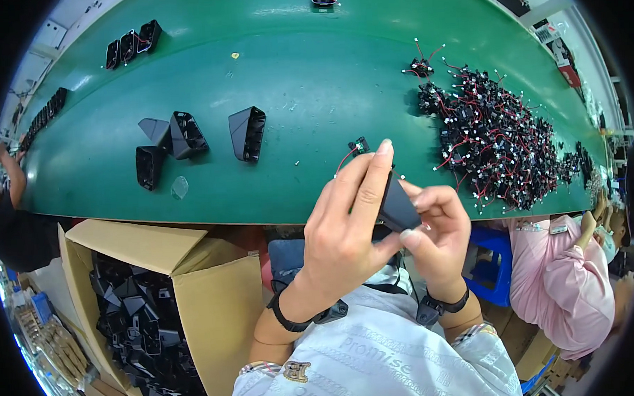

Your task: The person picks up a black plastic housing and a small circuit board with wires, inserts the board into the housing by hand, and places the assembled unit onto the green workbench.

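Observation:
Between my two hands, just over the near edge of the table, is a black tapered plastic housing point(400, 208). My left hand point(346, 221) grips it from the left, with long fingers stretched along its side and the thumb beneath. My right hand point(440, 239) has curled fingers and a thumb closed on its lower right end. The inside of the housing is turned away from view. Just beyond my left fingertips, a small black part with a red wire point(359, 146) rests on the green table point(313, 79).
A big pile of small black wired parts point(496, 136) covers the right side. Several empty black housings point(248, 134) stand left of centre. More housings fill an open cardboard box point(219, 306) at my lower left. A person in pink point(561, 287) sits at the right; another person's arm point(12, 177) shows far left.

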### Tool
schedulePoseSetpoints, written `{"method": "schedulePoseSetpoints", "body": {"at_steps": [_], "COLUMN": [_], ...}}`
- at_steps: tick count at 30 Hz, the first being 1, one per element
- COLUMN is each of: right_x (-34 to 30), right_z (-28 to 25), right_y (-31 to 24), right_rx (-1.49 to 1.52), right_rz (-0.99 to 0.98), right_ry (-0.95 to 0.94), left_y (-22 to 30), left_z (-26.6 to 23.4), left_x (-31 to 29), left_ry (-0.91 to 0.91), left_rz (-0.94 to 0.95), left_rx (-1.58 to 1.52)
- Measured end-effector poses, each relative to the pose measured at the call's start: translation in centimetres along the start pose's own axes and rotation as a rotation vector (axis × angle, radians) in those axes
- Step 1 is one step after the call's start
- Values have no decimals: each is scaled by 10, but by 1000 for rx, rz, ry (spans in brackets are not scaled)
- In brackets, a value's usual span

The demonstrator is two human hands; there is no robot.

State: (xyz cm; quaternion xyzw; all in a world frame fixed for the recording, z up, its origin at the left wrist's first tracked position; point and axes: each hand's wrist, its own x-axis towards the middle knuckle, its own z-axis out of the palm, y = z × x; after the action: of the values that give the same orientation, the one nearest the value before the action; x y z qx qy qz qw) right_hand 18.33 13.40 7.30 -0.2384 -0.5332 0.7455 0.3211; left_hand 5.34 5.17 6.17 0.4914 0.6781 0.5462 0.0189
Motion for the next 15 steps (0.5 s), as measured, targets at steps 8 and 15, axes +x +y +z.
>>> {"method": "schedulePoseSetpoints", "body": {"at_steps": [8,15], "right_x": [13,16], "right_z": [-4,7], "right_y": [-1,-14], "right_rx": [206,161], "right_rz": [213,243], "right_ry": [-18,-45], "left_y": [-15,-14], "left_z": [2,10], "left_x": [-6,-11], "left_ry": [130,248], "left_rz": [-21,-123], "left_rx": [73,-74]}}
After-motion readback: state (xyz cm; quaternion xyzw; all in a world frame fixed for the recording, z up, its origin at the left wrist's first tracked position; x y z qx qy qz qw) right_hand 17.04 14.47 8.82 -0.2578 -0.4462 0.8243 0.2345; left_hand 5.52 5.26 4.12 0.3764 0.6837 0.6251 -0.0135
